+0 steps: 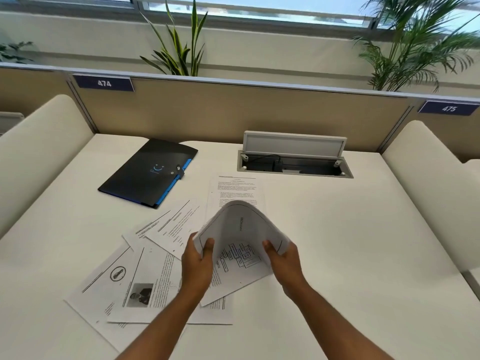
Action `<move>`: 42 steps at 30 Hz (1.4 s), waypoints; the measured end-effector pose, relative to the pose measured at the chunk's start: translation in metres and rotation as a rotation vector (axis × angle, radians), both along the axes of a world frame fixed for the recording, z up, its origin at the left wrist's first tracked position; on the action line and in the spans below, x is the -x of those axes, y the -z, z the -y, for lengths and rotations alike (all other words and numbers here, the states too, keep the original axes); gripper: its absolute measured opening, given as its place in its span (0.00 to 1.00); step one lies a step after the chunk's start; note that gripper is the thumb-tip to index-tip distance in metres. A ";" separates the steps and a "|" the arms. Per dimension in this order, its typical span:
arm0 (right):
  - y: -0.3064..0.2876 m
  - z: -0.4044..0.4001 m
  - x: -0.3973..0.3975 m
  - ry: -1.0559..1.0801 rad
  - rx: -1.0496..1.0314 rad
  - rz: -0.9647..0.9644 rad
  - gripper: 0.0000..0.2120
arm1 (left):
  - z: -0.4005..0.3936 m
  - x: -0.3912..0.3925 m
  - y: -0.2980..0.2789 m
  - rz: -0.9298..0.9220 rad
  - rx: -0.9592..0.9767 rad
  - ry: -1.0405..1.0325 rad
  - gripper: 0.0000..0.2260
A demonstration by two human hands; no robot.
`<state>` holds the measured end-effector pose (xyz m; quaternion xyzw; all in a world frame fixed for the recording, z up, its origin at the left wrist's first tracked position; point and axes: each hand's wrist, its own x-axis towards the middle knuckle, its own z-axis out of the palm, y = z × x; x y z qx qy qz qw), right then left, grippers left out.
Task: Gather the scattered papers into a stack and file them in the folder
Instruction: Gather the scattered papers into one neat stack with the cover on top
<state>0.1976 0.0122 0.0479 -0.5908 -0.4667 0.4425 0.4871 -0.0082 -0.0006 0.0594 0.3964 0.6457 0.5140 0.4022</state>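
Note:
A small bundle of white sheets (241, 224) arches upward above the desk's middle, held at both ends. My left hand (196, 263) grips its left edge and my right hand (284, 258) grips its right edge. Under the arch lies a sheet with a diagram (239, 258). Several more printed papers (145, 284) are scattered flat to the left and in front, and one text page (233, 189) lies farther back. The black folder (148, 172) with blue edging lies closed at the far left of the desk, apart from both hands.
An open cable hatch (294, 162) with its lid raised sits in the white desk (363, 242) at the back right. Cream side dividers (39, 152) flank the desk, and a tan back panel (259, 113) closes it off. Plants stand behind the panel.

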 end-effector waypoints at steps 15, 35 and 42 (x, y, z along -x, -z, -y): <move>-0.027 0.003 -0.016 0.079 -0.560 0.810 0.35 | 0.002 0.036 0.006 -0.530 -0.448 0.009 0.25; -0.016 -0.018 -0.013 0.227 0.100 -0.104 0.05 | -0.019 0.028 0.002 -0.155 -0.062 0.013 0.12; -0.001 -0.004 -0.017 0.205 0.163 -0.059 0.07 | -0.001 0.023 0.020 -0.211 0.003 0.008 0.15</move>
